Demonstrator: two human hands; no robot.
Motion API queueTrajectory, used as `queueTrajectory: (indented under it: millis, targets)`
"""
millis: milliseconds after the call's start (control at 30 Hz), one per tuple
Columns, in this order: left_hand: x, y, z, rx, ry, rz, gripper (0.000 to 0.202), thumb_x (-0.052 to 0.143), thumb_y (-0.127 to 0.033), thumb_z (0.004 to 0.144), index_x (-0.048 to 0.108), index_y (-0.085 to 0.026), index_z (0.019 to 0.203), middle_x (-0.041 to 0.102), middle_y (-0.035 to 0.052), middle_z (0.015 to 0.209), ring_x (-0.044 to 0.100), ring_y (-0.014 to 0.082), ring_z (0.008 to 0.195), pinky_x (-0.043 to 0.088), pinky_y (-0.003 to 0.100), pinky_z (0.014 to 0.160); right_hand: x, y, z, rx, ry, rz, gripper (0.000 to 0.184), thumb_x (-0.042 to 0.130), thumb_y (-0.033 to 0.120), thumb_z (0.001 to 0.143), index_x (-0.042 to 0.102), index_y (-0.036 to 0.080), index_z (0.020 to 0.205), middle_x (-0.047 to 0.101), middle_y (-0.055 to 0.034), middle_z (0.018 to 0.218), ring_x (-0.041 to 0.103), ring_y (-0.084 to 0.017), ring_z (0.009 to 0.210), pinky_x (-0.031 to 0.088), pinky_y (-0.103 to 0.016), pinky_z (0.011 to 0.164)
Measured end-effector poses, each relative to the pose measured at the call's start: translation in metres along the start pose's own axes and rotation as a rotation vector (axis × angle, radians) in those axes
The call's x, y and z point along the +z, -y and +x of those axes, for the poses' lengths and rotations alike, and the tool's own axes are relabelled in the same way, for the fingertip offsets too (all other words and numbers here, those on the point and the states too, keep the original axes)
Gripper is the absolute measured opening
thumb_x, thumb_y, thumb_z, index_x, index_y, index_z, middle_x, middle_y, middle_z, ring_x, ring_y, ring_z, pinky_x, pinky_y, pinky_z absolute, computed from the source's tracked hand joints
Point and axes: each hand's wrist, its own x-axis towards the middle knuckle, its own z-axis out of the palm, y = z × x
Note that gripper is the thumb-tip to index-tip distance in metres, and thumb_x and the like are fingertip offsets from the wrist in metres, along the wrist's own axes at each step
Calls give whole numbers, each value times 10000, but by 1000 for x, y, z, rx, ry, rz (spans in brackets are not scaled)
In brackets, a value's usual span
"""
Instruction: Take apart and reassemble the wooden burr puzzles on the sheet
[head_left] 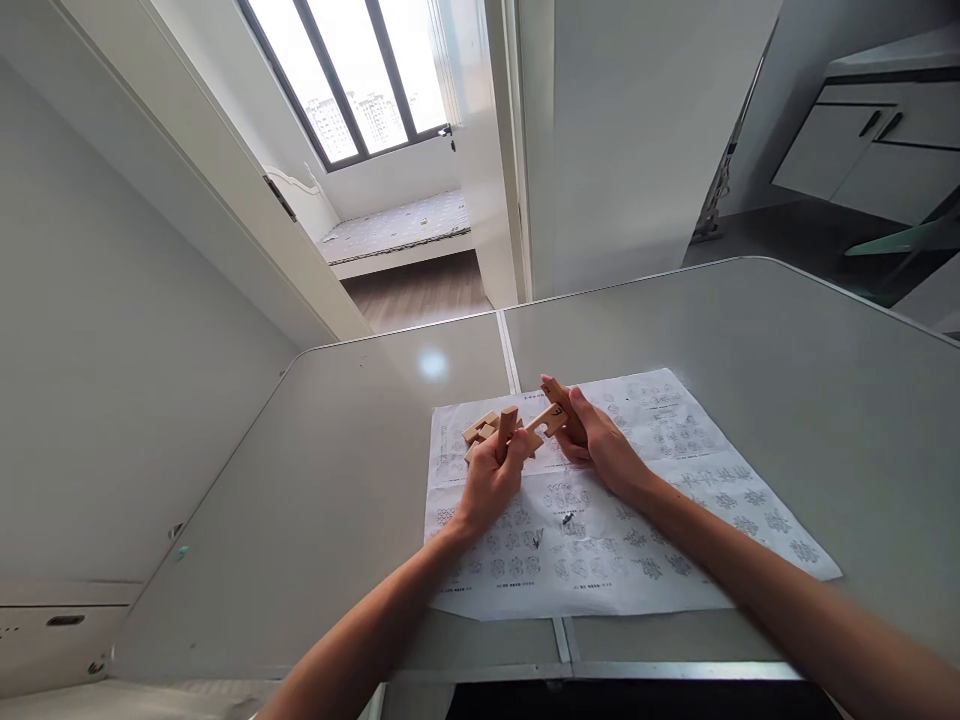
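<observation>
Left hand (491,478) is clamped on an upright wood stick (507,430) and right hand (600,445) pinches a notched wood piece (550,418) against it, prob. to align notches, above instruction sheet (675,520) on bench (337,480), w/ spare pieces (480,430) just beside.

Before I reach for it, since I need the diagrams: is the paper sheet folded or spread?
Spread: the paper sheet lies flat on the table, diagrams showing.

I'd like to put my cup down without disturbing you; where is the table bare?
Bare table lies right of the printed sheet and left of it, toward the wall. It is crowded at the sheet's far left corner, where both hands hold wooden pieces over more loose pieces.
</observation>
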Motion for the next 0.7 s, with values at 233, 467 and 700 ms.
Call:
queueTrajectory:
  millis: [233,467,700]
  targets:
    - [-2,1,-1,-76,42,-78,440,642,-587,905,642,-195,704,421,-60,451,341,93,422,271,231,429,-1,1,-1,1,7,-51,709,376,724,1003,559,249,1496,305,88,502,195,-118,439,201,-249,427]
    - [-3,1,-1,-71,65,-15,430,615,-570,926,618,-200,706,431,-62,464,352,98,436,272,230,450,0,6,-2,23,-34,-124,740,398,738,991,589,215,1477,327,80,539,244,-109,443,211,-246,420]
    - [-3,1,-1,-22,60,46,411,612,-532,936,613,-192,703,461,-47,532,374,102,493,290,231,492,1,-4,-2,-85,-30,-258,666,397,712,1009,605,279,1470,670,-32,868,432,-121,569,348,-256,493]
